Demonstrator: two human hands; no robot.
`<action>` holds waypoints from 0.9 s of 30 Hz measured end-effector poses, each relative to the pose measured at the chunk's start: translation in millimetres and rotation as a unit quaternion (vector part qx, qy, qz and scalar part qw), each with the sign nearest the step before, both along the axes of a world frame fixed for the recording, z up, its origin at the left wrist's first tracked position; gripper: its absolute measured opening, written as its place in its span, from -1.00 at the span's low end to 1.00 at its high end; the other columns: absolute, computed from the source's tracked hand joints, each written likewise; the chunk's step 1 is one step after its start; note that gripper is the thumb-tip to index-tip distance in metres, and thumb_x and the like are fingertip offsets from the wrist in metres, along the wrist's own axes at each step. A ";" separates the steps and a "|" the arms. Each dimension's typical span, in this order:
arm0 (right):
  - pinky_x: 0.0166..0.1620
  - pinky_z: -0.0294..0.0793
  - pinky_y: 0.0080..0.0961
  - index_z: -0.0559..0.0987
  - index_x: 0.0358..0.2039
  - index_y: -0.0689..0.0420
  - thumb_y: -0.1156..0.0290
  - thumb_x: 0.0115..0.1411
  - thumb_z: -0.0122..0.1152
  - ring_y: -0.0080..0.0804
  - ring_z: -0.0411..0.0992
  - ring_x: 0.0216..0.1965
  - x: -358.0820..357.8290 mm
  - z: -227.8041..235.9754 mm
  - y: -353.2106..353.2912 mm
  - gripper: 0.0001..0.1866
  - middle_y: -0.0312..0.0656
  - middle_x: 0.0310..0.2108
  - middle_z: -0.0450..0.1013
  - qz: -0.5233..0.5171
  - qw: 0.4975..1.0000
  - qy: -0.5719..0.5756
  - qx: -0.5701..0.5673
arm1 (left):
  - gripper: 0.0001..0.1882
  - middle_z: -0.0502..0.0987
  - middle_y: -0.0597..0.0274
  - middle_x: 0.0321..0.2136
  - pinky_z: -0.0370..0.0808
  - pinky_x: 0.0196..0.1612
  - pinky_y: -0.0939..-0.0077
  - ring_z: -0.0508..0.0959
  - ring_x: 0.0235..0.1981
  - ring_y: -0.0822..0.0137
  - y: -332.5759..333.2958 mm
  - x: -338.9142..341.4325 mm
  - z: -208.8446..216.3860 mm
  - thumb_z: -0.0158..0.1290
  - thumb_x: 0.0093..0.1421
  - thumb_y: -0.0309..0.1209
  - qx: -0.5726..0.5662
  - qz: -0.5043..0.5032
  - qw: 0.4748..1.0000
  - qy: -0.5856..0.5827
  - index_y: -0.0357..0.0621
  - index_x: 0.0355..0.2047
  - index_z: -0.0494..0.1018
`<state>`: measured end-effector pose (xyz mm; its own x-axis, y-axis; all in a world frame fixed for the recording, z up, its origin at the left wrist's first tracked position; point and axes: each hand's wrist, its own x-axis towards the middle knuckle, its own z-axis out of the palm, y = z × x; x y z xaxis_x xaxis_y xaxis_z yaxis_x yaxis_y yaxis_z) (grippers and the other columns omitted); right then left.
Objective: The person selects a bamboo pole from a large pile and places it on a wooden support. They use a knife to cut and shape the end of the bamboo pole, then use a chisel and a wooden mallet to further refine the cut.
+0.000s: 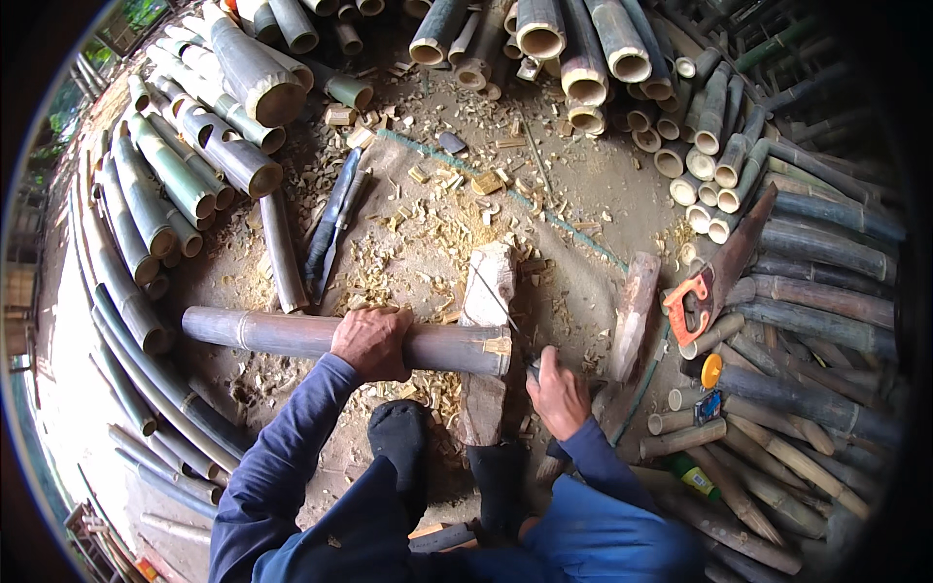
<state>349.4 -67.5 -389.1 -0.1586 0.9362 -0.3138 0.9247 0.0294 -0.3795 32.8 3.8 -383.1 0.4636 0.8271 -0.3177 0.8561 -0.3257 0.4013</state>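
A thick brown bamboo tube lies crosswise before me, its right end resting on a pale wooden block. My left hand is wrapped over its middle. A fresh pale cut patch shows at the tube's right end, on the upper side. Just beyond that end my right hand is closed round the handle of a knife. The knife's thin blade is seen nearly edge-on, slanting up and left past the tube's end; whether it touches the bamboo I cannot tell.
Bamboo tubes lie piled at left, at the back and at right. An orange-handled handsaw leans on the right pile. Shavings litter the ground. A dark wrapped tool and a short wooden post lie near.
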 end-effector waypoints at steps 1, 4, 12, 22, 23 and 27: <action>-0.38 0.53 -0.07 0.34 -0.12 0.20 0.34 0.24 0.24 0.16 0.54 -0.37 -4.3 5.3 -4.3 -0.67 0.16 -0.36 0.51 -0.021 0.997 0.063 0.031 | -0.52 0.60 0.01 -0.45 0.56 -0.23 0.06 0.64 -0.37 -0.06 -1.3 -1.0 -0.7 0.32 -0.29 -0.16 -0.010 0.011 1.000 0.011 -0.11 -0.37 0.46; -0.39 0.53 -0.08 0.34 -0.11 0.21 0.37 0.22 0.26 0.16 0.54 -0.37 -25.1 52.0 -6.1 -0.66 0.14 -0.36 0.51 0.002 0.986 0.134 0.098 | -0.53 0.60 0.02 -0.45 0.55 -0.24 0.06 0.63 -0.37 -0.06 -1.2 -1.5 -2.6 0.32 -0.29 -0.16 -0.037 0.021 0.999 0.025 -0.10 -0.37 0.46; -0.40 0.51 -0.06 0.32 -0.18 0.19 0.41 0.18 0.29 0.19 0.51 -0.38 -27.9 35.0 -2.5 -0.66 0.12 -0.37 0.48 -0.005 0.994 0.097 0.056 | -0.51 0.60 0.04 -0.44 0.55 -0.24 0.06 0.64 -0.36 -0.05 -1.2 -1.8 -4.4 0.33 -0.30 -0.14 -0.031 0.008 0.999 0.029 -0.09 -0.36 0.47; -0.40 0.52 -0.09 0.38 -0.15 0.22 0.40 0.19 0.30 0.14 0.54 -0.39 -24.4 34.5 4.0 -0.68 0.10 -0.38 0.50 0.014 0.996 0.075 0.041 | -0.53 0.61 0.05 -0.42 0.57 -0.24 0.09 0.65 -0.34 -0.02 -0.6 -1.7 4.0 0.32 -0.27 -0.15 -0.034 0.010 0.999 0.038 -0.09 -0.34 0.49; -0.40 0.52 -0.09 0.37 -0.15 0.22 0.40 0.19 0.29 0.14 0.54 -0.39 -26.5 47.7 6.9 -0.68 0.11 -0.38 0.50 0.010 0.996 0.086 0.025 | -0.53 0.61 0.05 -0.42 0.58 -0.24 0.12 0.66 -0.34 -0.01 -0.1 0.0 4.4 0.32 -0.25 -0.16 -0.036 0.010 0.999 0.038 -0.11 -0.34 0.49; -0.40 0.53 -0.10 0.32 -0.17 0.22 0.38 0.20 0.28 0.16 0.55 -0.39 -29.3 61.4 2.6 -0.66 0.15 -0.40 0.52 0.019 0.968 0.188 0.168 | -0.53 0.61 0.05 -0.42 0.58 -0.24 0.12 0.66 -0.33 0.00 0.7 -0.5 2.5 0.32 -0.26 -0.16 -0.038 0.009 0.998 0.043 -0.11 -0.34 0.49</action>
